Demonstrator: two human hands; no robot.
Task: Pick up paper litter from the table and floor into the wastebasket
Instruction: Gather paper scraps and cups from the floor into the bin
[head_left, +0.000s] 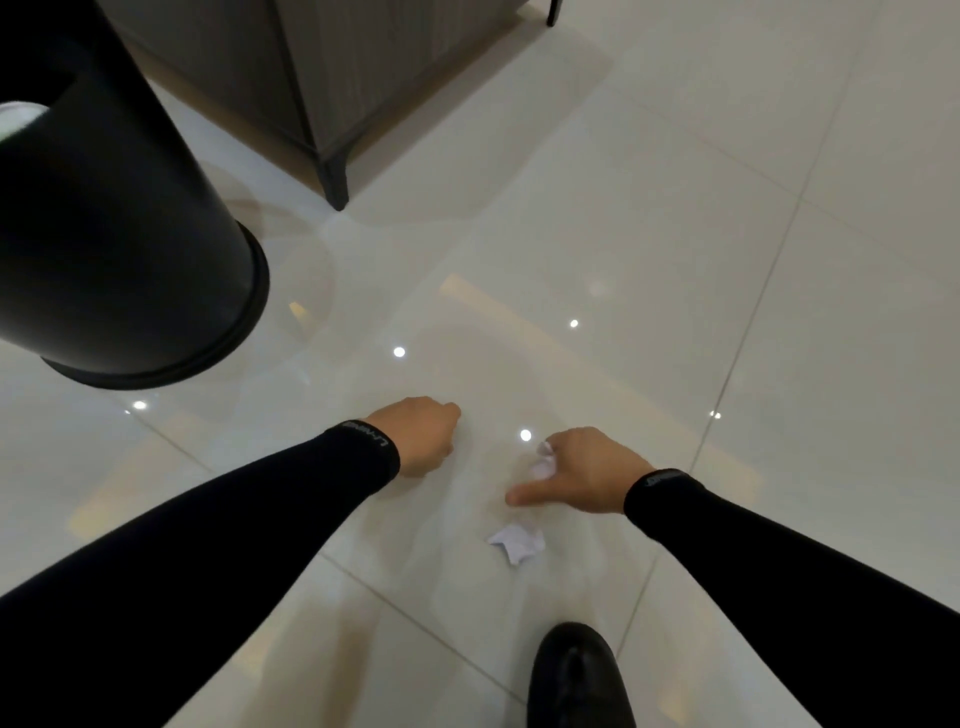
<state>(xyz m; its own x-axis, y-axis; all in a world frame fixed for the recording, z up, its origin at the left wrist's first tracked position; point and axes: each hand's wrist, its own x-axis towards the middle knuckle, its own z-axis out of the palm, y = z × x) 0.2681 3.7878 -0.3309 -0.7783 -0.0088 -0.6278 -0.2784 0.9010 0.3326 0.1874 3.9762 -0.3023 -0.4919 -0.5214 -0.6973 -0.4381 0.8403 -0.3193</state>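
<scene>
While the right hand (582, 470) has its fingers (558, 449) curled around a crumpled paper wad (542, 465), thumb stretched out, the left hand (421, 434) hangs fisted, its contents hidden. A second paper scrap (517, 542) lies on the glossy tiled floor (675, 234) just below. The black wastebasket (119, 234) stands upper left, well apart; a black shoe (576, 675) is near.

Glossy pale tiled floor (649, 218), dark cabinet (322, 78) on legs, black shoe (576, 675).
</scene>
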